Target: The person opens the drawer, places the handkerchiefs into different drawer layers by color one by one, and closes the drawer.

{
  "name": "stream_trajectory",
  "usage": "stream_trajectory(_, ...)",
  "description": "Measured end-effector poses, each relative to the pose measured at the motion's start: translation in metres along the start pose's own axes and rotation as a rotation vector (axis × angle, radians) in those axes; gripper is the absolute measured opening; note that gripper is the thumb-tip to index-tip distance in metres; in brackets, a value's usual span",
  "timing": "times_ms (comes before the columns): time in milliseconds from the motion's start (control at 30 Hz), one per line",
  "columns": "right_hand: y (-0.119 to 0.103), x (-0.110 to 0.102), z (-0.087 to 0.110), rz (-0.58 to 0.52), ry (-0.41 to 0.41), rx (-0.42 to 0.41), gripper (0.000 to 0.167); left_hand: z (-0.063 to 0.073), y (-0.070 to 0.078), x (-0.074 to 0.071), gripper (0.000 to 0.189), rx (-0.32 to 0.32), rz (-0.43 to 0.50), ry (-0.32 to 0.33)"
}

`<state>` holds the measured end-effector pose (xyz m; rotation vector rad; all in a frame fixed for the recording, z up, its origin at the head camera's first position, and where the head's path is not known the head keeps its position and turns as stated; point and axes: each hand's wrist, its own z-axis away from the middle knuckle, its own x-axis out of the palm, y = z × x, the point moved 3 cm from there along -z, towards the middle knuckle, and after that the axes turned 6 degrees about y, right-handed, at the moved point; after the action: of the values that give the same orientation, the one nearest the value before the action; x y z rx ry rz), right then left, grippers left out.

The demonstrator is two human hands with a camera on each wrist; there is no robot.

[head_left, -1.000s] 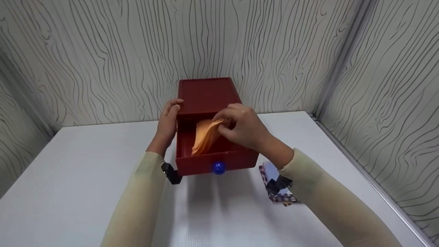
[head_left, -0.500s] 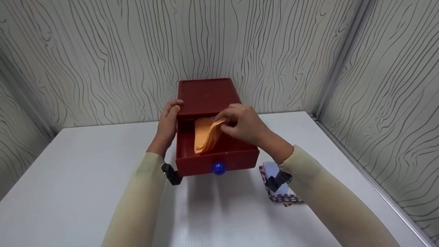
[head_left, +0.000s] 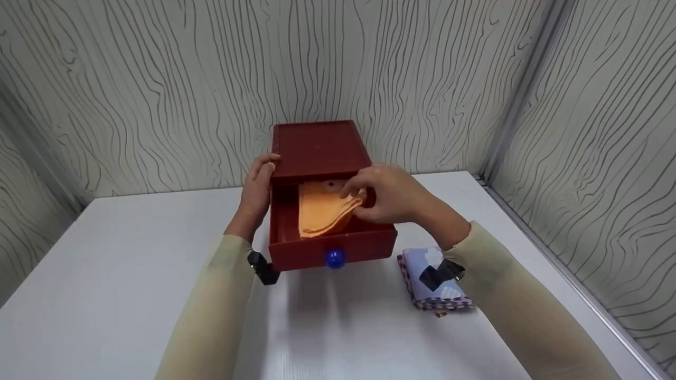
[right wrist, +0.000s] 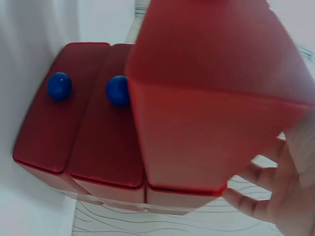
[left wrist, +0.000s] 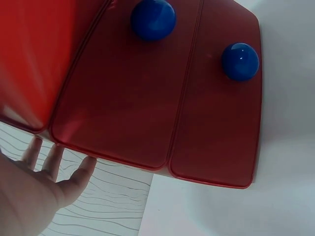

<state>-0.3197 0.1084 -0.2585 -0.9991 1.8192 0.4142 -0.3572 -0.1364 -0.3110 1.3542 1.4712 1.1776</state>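
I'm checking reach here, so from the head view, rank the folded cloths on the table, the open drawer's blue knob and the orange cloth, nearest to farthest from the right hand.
1. Orange cloth: pinched by the right hand, at the open drawer.
2. Blue knob: on the drawer's front.
3. Folded cloths: on the table, right of the drawer.

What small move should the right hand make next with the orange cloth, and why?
Probably lower the raised edge of the orange cloth into the open drawer. The right hand holds that edge up while much of the cloth lies inside, and the left hand touches the red cabinet's side, seemingly well placed to steady it.
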Motion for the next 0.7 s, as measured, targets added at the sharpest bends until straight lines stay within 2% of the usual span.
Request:
stream_trajectory(233, 0.003, -0.007, 0.006, -0.045, -0.004, -0.005, 0.026, 0.0, 0.0, 0.0, 0.037, 0.004, 0.014, 0.006)
stream_trajectory(467, 0.007, -0.005, 0.01, 0.015, 0.022, -0.017, 0.023, -0.018, -0.025, -0.003, 0.036, 0.034, 0.008, 0.026)
stream_trajectory(700, 0.006, -0.008, 0.014, -0.048, 0.055, -0.002, 0.02, -0.018, -0.025, -0.003, 0.034, 0.035, 0.006, 0.034)
